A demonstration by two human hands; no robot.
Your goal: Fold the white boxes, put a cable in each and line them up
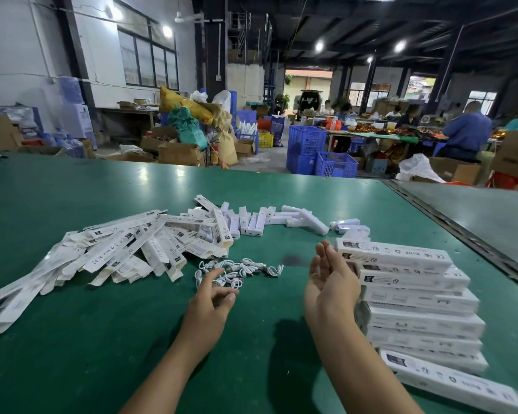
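1. While the left hand [213, 294] hovers at the near edge of the cables [240, 271], its fingers are curled and blurred, so I cannot tell whether they pinch a cable or hold nothing.
2. The right hand [329, 282] is held upright on its edge with the palm facing left and the fingers straight and together. It grips nothing, and its back is just beside the packed boxes [407, 282].
3. The packed boxes are long, white and printed. They lie side by side in a line that runs from the middle right of the green table [72, 354] towards the near right corner, and the nearest one is skewed out of line.
4. The cables are short, white and looped, tangled in a small heap on the table between the two hands and a little beyond them.
5. Left of the cables, the flat boxes [117, 252] lie in a loose, fanned pile that trails off to the table's left edge.
6. Beyond the cables, several small white boxes [251, 222] are scattered near the middle of the table, some standing on end and some lying down.
7. Past the far edge of the table stand blue crates [320, 156] and cardboard cartons [180, 153], and seated people [467, 130] work at tables on the right
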